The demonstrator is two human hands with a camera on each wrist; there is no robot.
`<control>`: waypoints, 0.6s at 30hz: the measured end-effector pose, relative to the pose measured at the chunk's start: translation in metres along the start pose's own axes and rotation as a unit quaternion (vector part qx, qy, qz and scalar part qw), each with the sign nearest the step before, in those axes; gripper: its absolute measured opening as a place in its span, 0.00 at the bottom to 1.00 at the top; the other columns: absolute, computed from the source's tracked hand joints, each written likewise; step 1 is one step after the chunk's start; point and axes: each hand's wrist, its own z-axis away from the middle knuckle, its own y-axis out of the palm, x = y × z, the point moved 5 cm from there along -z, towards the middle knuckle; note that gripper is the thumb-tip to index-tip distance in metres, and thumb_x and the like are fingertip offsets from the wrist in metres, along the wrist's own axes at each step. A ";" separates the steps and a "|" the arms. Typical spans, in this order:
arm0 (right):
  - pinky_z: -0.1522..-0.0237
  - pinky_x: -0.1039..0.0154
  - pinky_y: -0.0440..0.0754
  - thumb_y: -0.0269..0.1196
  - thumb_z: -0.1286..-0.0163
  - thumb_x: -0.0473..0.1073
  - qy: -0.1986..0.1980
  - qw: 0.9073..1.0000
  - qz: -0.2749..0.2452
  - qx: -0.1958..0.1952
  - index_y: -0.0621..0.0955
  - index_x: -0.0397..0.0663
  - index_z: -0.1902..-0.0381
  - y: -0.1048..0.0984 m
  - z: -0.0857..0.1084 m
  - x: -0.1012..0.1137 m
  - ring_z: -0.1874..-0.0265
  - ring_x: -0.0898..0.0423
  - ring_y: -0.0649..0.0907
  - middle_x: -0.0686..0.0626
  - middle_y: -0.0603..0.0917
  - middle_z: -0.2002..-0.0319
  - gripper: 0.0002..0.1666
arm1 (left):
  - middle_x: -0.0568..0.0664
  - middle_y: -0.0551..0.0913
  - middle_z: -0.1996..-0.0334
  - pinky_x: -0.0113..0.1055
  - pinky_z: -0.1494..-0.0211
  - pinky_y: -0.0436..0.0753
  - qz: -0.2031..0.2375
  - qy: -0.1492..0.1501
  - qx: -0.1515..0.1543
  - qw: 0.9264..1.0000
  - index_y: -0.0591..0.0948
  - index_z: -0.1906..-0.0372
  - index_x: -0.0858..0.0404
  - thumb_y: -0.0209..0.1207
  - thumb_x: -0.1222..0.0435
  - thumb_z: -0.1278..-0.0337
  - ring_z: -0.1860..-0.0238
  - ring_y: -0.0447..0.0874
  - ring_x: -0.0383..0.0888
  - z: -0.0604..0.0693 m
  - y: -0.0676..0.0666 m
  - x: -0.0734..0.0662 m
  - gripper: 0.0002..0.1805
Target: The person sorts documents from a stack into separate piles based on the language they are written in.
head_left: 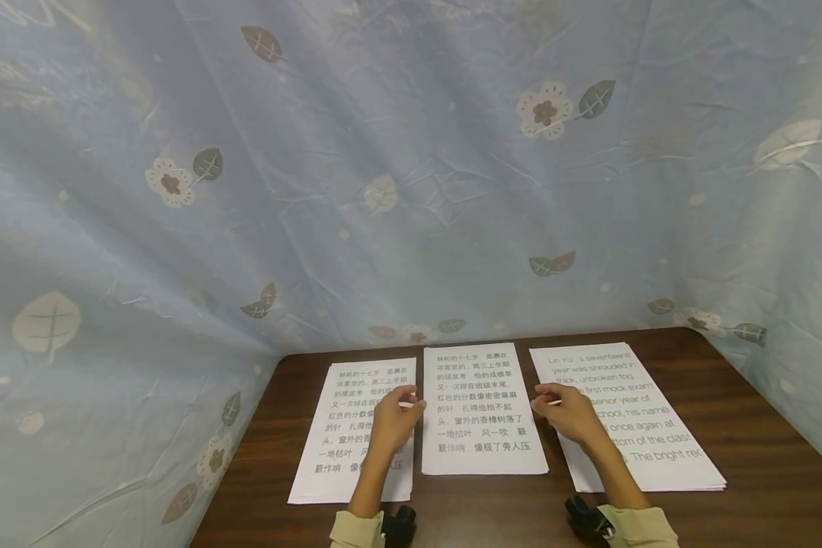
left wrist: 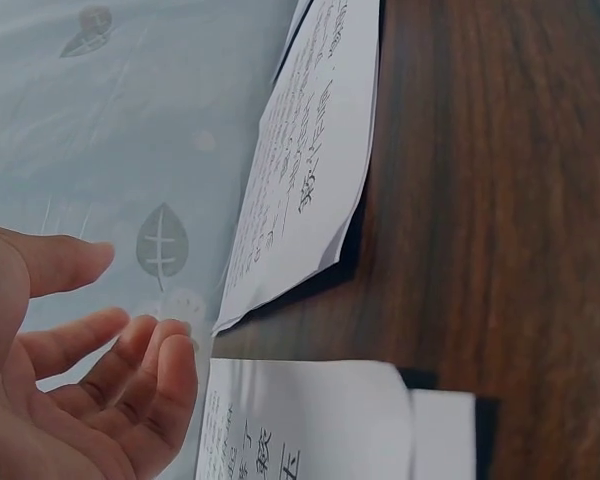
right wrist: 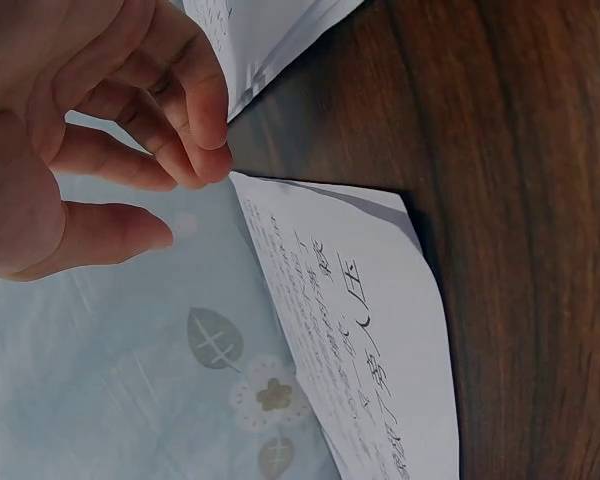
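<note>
Three stacks of white printed paper lie side by side. The left stack (head_left: pixel 315 483) and the middle stack (head_left: pixel 479 460) carry Chinese text, while the right stack (head_left: pixel 664 468) is in English. Over the right edge of the left stack, my left hand (head_left: pixel 392 422) is raised with fingers loosely bent; the left wrist view shows nothing between its thumb and fingers. My right hand (head_left: pixel 570 417) is near the gap between the middle and right stacks, covering some English words. In the right wrist view, its thumb and fingers (right wrist: pixel 110 160) stand apart and hold nothing.
The stacks rest on a dark brown wooden table (head_left: pixel 246 487). Behind and to the sides hangs a pale blue cloth (head_left: pixel 418 251) with leaf and flower prints, close to the table's far edge. Black straps (head_left: pixel 400 525) sit at both wrists, by the sleeves.
</note>
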 end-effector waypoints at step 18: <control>0.67 0.60 0.86 0.65 0.25 0.41 -0.001 1.000 0.014 -0.005 0.81 0.29 0.35 0.006 -0.002 -0.004 0.66 0.52 0.90 0.37 0.89 0.51 0.27 | 0.58 0.89 0.50 0.39 0.59 0.91 -0.028 -0.004 0.011 1.000 0.83 0.35 0.68 0.67 0.59 0.31 0.54 0.91 0.51 0.001 0.004 0.004 0.25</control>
